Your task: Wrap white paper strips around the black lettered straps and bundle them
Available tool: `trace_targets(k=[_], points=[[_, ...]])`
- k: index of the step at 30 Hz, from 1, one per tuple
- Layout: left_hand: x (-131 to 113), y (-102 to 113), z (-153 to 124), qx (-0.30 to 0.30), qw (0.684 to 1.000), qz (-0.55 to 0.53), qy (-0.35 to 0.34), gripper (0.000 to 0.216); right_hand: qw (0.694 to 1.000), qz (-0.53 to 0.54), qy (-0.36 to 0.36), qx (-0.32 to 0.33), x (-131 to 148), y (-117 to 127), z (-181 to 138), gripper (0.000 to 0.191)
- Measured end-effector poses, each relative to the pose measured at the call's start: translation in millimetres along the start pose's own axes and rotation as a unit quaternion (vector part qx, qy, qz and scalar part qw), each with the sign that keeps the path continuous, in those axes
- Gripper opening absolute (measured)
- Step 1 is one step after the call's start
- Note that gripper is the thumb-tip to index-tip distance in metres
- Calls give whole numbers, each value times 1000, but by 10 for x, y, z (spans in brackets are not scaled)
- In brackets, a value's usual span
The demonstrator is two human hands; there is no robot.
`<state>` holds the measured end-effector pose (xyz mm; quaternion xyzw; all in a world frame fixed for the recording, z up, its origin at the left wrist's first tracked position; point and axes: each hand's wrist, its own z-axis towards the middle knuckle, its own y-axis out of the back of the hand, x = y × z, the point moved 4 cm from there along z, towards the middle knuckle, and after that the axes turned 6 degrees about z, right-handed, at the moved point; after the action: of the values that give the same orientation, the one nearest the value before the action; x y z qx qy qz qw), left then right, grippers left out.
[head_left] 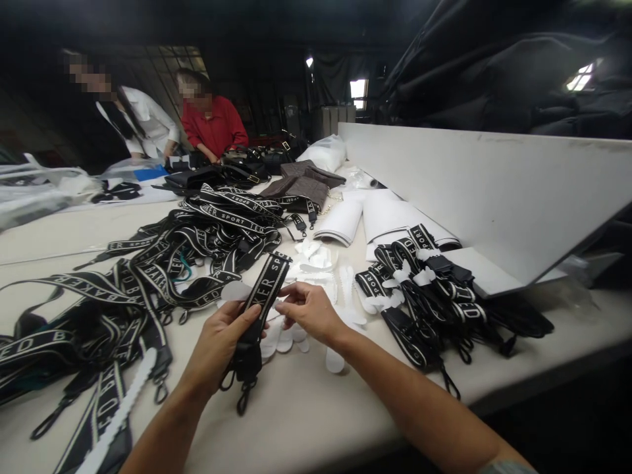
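A dim room [29,99] surrounds a broad cream desk [291,424]. A white board [484,191] slants along its right side. At the far left are two co-workers, one in a white jacket [153,118], one in a red shirt [217,125]. A tangled strap heap [197,243] covers the left; tied strap bundles [419,296] lie right. Near the middle, the left hand [222,339] pinches a black folded strap [266,289] between its fingers, above the desk; the right hand [309,313] has bent fingers close beside it, whether gripping anything I cannot tell. White strips [348,316] lie around.
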<state>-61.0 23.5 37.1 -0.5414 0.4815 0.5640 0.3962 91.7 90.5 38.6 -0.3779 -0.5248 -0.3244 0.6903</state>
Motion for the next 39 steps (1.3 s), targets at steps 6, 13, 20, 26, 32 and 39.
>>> trace_targets(k=[6,13,20,26,32,39], points=[[25,-36,-4,-31,999,-18,-34,53,983,-110,136,-52,113,-108,-160,17],[-25,-9,-15,-47,991,42,-117,52,999,-18,30,23,-13,-163,-83,21],[-8,-15,3,-20,991,65,-119,51,945,-232,226,43,113,-173,-169,19],[2,-199,-69,-11,976,136,-169,37,911,-279,303,19,164,-116,-189,24],[42,-237,-40,-19,961,165,-220,27,954,-218,201,-50,83,30,-37,4],[109,-206,-10,-51,978,110,-170,32,948,-224,224,-25,116,-30,-81,7]])
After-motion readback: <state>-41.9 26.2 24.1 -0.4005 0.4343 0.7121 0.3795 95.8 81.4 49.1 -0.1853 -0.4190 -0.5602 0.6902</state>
